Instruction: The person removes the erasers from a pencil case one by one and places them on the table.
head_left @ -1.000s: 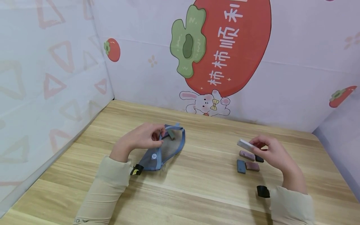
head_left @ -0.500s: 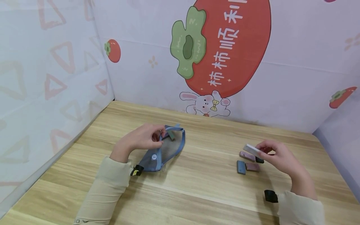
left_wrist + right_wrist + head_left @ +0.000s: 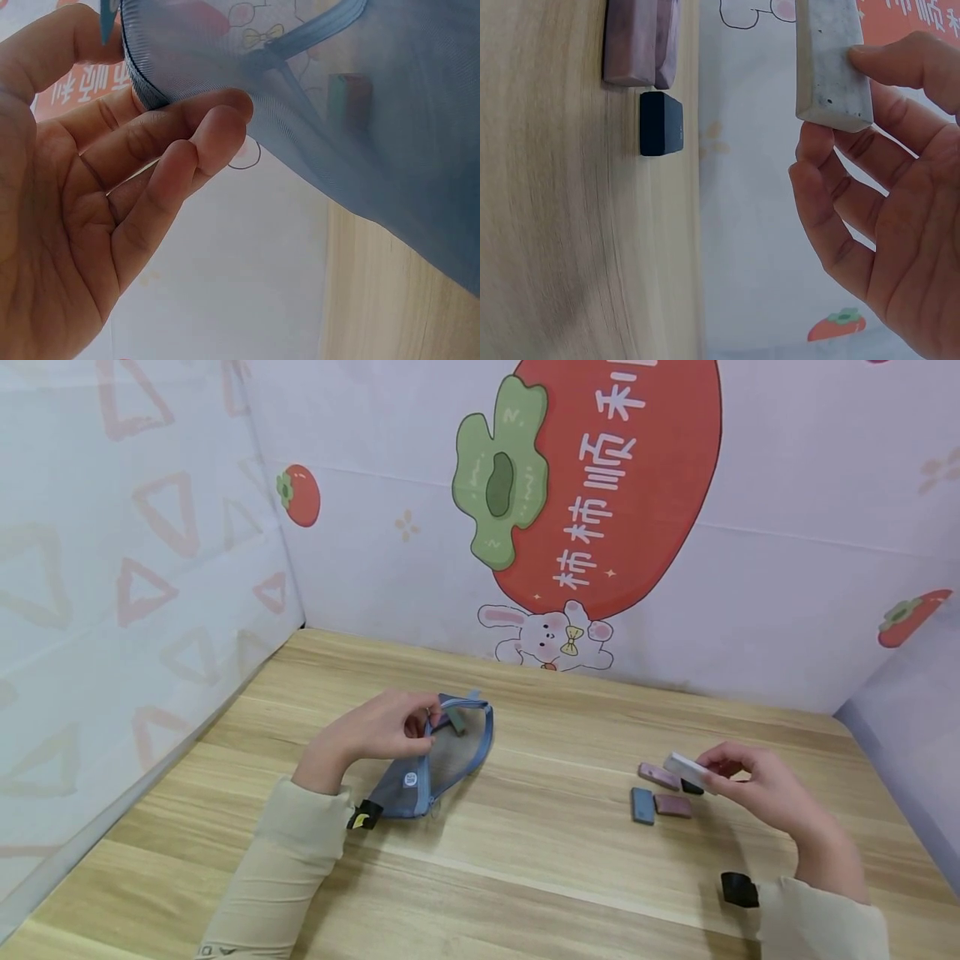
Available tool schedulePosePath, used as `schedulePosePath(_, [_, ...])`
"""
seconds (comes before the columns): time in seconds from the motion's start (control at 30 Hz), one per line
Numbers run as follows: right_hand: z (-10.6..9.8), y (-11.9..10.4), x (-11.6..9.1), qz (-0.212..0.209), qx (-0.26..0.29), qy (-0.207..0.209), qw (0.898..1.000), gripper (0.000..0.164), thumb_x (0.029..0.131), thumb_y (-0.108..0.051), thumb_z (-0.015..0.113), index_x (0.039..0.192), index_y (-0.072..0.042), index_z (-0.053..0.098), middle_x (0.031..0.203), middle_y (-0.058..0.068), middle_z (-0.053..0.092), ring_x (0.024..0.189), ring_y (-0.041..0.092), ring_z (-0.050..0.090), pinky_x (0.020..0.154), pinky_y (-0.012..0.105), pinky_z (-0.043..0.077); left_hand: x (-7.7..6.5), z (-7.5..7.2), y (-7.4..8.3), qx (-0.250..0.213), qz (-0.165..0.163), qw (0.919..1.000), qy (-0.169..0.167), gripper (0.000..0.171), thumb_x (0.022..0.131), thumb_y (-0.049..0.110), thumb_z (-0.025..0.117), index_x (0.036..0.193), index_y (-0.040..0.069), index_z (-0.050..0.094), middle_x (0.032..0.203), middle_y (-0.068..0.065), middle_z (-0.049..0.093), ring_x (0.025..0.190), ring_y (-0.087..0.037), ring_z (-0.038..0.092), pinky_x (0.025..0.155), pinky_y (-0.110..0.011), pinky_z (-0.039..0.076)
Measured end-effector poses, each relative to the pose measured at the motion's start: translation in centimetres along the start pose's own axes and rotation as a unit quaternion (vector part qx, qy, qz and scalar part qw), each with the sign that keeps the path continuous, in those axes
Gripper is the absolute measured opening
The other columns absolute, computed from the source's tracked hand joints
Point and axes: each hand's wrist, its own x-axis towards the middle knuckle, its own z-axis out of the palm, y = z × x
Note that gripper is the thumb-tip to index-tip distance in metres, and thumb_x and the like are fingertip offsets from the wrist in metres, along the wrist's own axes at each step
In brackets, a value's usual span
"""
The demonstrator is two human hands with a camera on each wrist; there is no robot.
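Note:
My left hand [image 3: 378, 725] pinches the zippered edge of a blue mesh pouch [image 3: 405, 792], holding its mouth wide. Inside the pouch, a green eraser [image 3: 456, 721] shows, with a dark purple one beside it. At the right, my right hand [image 3: 761, 785] pinches a white speckled eraser [image 3: 831, 67] between thumb and fingers, raised over the table. Below it lie a light purple eraser [image 3: 659, 775], a black eraser [image 3: 660, 124] partly hidden in the head view, a maroon eraser [image 3: 672, 806] and a blue eraser [image 3: 642, 806].
The wood-grain table [image 3: 540, 860] lies between the pouch and the erasers. A printed white backdrop [image 3: 405, 568] rises along its far edge, with similar panels at the left and right sides. A black strap [image 3: 739, 889] is at the right cuff.
My right hand has moved right and slightly toward me, carrying the white eraser from above the light purple one. My left hand and the pouch have stayed in place.

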Motion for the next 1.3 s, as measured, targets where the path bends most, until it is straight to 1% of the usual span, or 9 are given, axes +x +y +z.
schedulePosePath(0.2, [-0.5,0.5,-0.4,0.006,-0.007,-0.006,1.0,0.01,0.09,-0.005,0.067,0.1,-0.005,0.069,0.083,-0.009,0.063,0.076,-0.003,0.052,0.062,0.022,0.044,0.1,0.1,-0.1,-0.003,0.01,0.9999,0.003,0.016,0.083,0.012,0.063,0.097,0.005,0.059,0.072,0.004,0.063,0.069,-0.009,0.059,0.067,-0.027,0.051])
schedulePosePath(0.37, [-0.9,1.0,-0.8,0.023,-0.022,-0.011,0.999,0.01,0.091,-0.006,0.066,0.1,-0.004,0.069,0.083,-0.007,0.064,0.075,-0.004,0.052,0.062,0.022,0.044,0.1,0.2,-0.3,-0.003,0.011,0.9999,0.003,0.013,0.083,0.012,0.063,0.095,0.009,0.058,0.072,0.004,0.062,0.069,-0.008,0.059,0.067,-0.027,0.051])
schedulePosePath(0.53, [-1.0,1.9,-1.0,0.042,-0.023,-0.023,0.999,0.012,0.091,-0.007,0.066,0.103,-0.003,0.069,0.086,-0.003,0.066,0.076,-0.005,0.052,0.063,0.022,0.042,-0.1,-0.1,-0.5,0.005,0.001,1.0,0.006,0.015,0.083,0.013,0.063,0.096,0.008,0.059,0.068,0.006,0.06,0.068,-0.008,0.059,0.067,-0.027,0.051])
schedulePosePath(0.63, [-1.2,2.5,-1.3,0.052,-0.023,-0.022,0.998,0.013,0.091,-0.006,0.066,0.102,-0.001,0.069,0.086,-0.005,0.065,0.075,-0.006,0.052,0.063,0.021,0.042,0.0,-0.2,-0.4,0.008,0.002,0.9999,0.008,0.016,0.083,0.014,0.063,0.097,0.007,0.059,0.068,0.007,0.06,0.068,-0.009,0.06,0.068,-0.028,0.051])
schedulePosePath(0.73, [-1.4,3.1,-1.7,0.058,-0.023,-0.025,0.998,0.012,0.09,-0.003,0.066,0.1,0.0,0.069,0.084,-0.009,0.063,0.074,-0.006,0.051,0.063,0.021,0.042,0.1,-0.2,-0.3,0.008,0.005,0.9999,0.01,0.015,0.083,0.014,0.063,0.096,0.009,0.059,0.069,0.007,0.06,0.068,-0.009,0.06,0.067,-0.028,0.052])
schedulePosePath(0.87, [-1.6,3.6,-2.1,0.065,-0.014,-0.049,0.997,0.011,0.09,-0.002,0.065,0.1,0.001,0.068,0.084,-0.007,0.063,0.073,-0.004,0.051,0.063,0.021,0.042,0.2,-0.2,-0.3,0.009,0.003,0.9999,0.011,0.013,0.082,0.014,0.063,0.094,0.013,0.058,0.068,0.007,0.06,0.067,-0.009,0.059,0.066,-0.028,0.051])
schedulePosePath(1.07, [-1.9,4.0,-2.4,0.088,-0.008,-0.093,0.992,0.013,0.092,-0.004,0.062,0.102,0.002,0.067,0.091,0.001,0.064,0.075,-0.002,0.05,0.064,0.021,0.044,0.1,-0.2,-0.3,0.013,0.0,0.9999,0.008,0.016,0.083,0.014,0.063,0.097,0.008,0.06,0.068,0.007,0.061,0.067,-0.009,0.06,0.067,-0.027,0.052])
schedulePosePath(1.17, [-1.9,4.3,-2.6,0.08,-0.007,-0.102,0.992,0.012,0.092,-0.003,0.062,0.101,0.001,0.068,0.091,0.0,0.064,0.075,-0.003,0.05,0.064,0.021,0.043,0.2,-0.1,-0.3,0.012,0.002,0.9999,0.008,0.016,0.083,0.013,0.062,0.097,0.007,0.06,0.068,0.006,0.061,0.067,-0.009,0.06,0.068,-0.027,0.052])
schedulePosePath(1.3, [-1.5,4.8,-2.9,0.054,0.005,-0.094,0.994,0.009,0.09,-0.002,0.063,0.097,0.0,0.068,0.087,-0.01,0.063,0.075,-0.004,0.052,0.063,0.021,0.043,0.1,0.0,-0.3,0.012,0.005,0.9999,0.006,0.014,0.083,0.013,0.063,0.096,0.007,0.06,0.068,0.006,0.061,0.067,-0.008,0.06,0.067,-0.027,0.052])
